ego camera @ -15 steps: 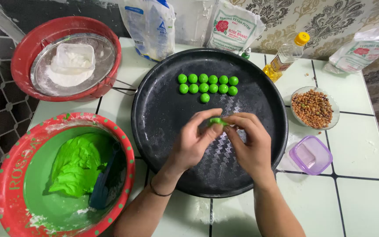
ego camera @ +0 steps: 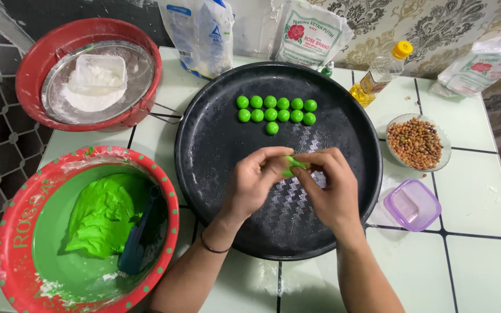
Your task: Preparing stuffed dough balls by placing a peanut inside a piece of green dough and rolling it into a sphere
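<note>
Both hands, left hand [ego camera: 256,179] and right hand [ego camera: 329,188], still pinch the small bright-green dough piece [ego camera: 290,166] mid-frame, now slightly flatter, above the round black metal tray [ego camera: 215,145].

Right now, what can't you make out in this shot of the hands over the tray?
Head view only:
- Green dough piece: mostly hidden by the fingers of the left hand and right hand, so its shape is unclear.
- Scoop in the green bowl: its front end is buried under dough.
- Flour bag: cut off by the right edge.
</note>
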